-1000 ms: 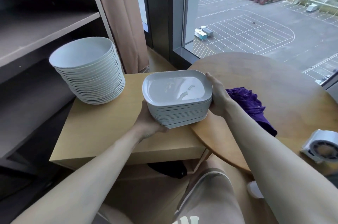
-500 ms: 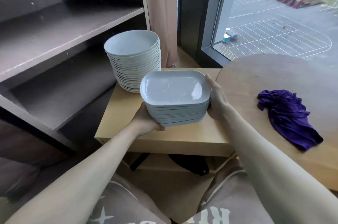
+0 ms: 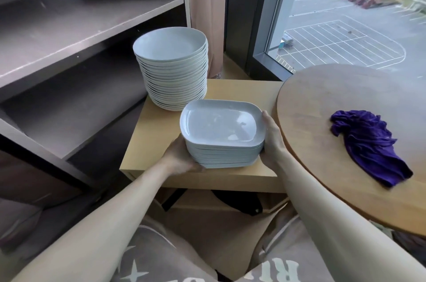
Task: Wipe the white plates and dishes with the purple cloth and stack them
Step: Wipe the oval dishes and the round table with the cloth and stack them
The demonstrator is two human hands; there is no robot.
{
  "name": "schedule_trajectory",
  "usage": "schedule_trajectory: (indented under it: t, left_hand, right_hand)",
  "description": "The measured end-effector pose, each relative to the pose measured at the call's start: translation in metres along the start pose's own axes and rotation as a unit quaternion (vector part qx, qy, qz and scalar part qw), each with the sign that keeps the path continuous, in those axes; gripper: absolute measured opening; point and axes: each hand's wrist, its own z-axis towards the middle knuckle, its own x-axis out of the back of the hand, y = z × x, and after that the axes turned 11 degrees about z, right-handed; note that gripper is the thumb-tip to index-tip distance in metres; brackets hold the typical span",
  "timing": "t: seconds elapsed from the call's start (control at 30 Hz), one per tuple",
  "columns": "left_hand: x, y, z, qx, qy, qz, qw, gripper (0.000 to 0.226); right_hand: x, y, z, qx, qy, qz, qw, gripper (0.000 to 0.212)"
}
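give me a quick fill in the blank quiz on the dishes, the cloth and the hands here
1. The cloth lying on the round table is ____ in colour.
2. The left hand and right hand grip the dish stack, whose dishes are ____ in shape.
3. Behind it, the round plates form the ____ stack of the two.

Missing words: purple; rectangular; taller

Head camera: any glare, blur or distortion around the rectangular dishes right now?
Head view: window daylight leaves small bright highlights atop the stack of rectangular dishes, otherwise sharp; shelf unit at left is dim; wide-angle stretch swells the forearms at the bottom edge.
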Motion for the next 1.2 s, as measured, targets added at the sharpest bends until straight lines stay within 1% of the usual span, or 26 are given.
schedule_trajectory:
  t: [0.1,0.17,0.27,0.3,0.33,0.37,0.43,0.47,0.57,0.63,0.7,0.73,0.8,0.87,0.9,0.93,0.97,1.03,1.07,1.13,1.2]
  left_hand:
    - [-0.002,0.001,0.008,0.026,0.017,-0.033,0.999,0.080]
    - [-0.004,0.000,0.013,0.029,0.020,-0.045,0.998,0.079]
    - [-0.006,-0.002,0.017,0.028,0.025,-0.044,0.998,0.084]
    - [-0.007,-0.003,0.018,0.028,0.024,-0.036,0.999,0.082]
    - [-0.008,-0.005,0.020,0.027,0.021,-0.024,0.999,0.077]
    - [-0.009,-0.006,0.022,0.027,0.017,-0.013,0.999,0.070]
    - [-0.011,-0.005,0.026,0.030,0.016,-0.002,0.999,0.063]
    - [-0.014,-0.003,0.027,0.030,0.018,-0.003,0.999,0.064]
    - [-0.024,0.008,0.029,0.023,0.025,-0.014,0.999,0.073]
    - [-0.032,0.017,0.030,0.021,0.026,-0.022,0.999,0.077]
    - [-0.041,0.026,0.030,0.019,0.022,-0.024,0.999,0.082]
    - [-0.045,0.029,0.029,0.017,0.022,-0.023,0.999,0.086]
    - [-0.050,0.033,0.028,0.018,0.027,-0.025,0.999,0.093]
    - [-0.052,0.035,0.027,0.015,0.035,-0.029,0.999,0.097]
    - [-0.051,0.036,0.026,0.009,0.033,-0.031,0.999,0.099]
    - [-0.050,0.037,0.025,-0.001,0.027,-0.036,0.999,0.104]
    - [-0.048,0.038,0.024,-0.014,0.019,-0.045,0.999,0.112]
    - [-0.042,0.041,0.020,-0.032,0.015,-0.081,0.996,0.136]
    - [-0.037,0.043,0.018,-0.031,0.022,-0.106,0.994,0.147]
    - [-0.026,0.049,0.015,-0.025,0.049,-0.127,0.990,0.160]
    - [-0.017,0.054,0.013,-0.039,0.068,-0.125,0.989,0.163]
  right_hand:
    - [-0.002,-0.005,0.001,-0.001,0.008,-0.028,1.000,0.052]
    - [0.002,-0.004,0.000,-0.012,0.005,-0.033,0.999,0.057]
    - [0.019,-0.001,-0.003,-0.022,0.008,-0.088,0.996,0.072]
    - [0.027,-0.001,-0.005,-0.025,0.025,-0.112,0.993,0.079]
    - [0.036,-0.002,-0.007,-0.022,0.042,-0.122,0.991,0.082]
    - [0.046,-0.003,-0.010,-0.012,0.052,-0.111,0.992,0.074]
    - [0.061,-0.012,-0.015,0.016,0.065,-0.057,0.996,0.044]
    - [0.068,-0.018,-0.018,0.032,0.072,-0.040,0.996,0.038]
    - [0.086,-0.037,-0.024,0.073,0.089,-0.033,0.993,0.033]
    - [0.098,-0.051,-0.027,0.104,0.110,-0.087,0.985,0.028]
    - [0.112,-0.066,-0.027,0.143,0.144,-0.181,0.962,0.026]
    - [0.121,-0.074,-0.025,0.164,0.163,-0.234,0.944,0.025]
    - [0.145,-0.087,-0.021,0.202,0.207,-0.350,0.891,0.023]
    - [0.174,-0.099,-0.014,0.208,0.263,-0.454,0.825,0.032]
    - [0.187,-0.104,-0.009,0.191,0.291,-0.490,0.799,0.040]
    - [0.199,-0.108,-0.004,0.164,0.314,-0.513,0.782,0.050]
    - [0.208,-0.111,0.000,0.132,0.325,-0.527,0.774,0.062]
    - [0.221,-0.109,0.008,0.070,0.316,-0.532,0.782,0.084]
    - [0.224,-0.105,0.012,0.046,0.306,-0.535,0.786,0.091]
    - [0.228,-0.095,0.016,0.023,0.296,-0.562,0.772,0.097]
    - [0.228,-0.088,0.017,0.036,0.306,-0.580,0.754,0.097]
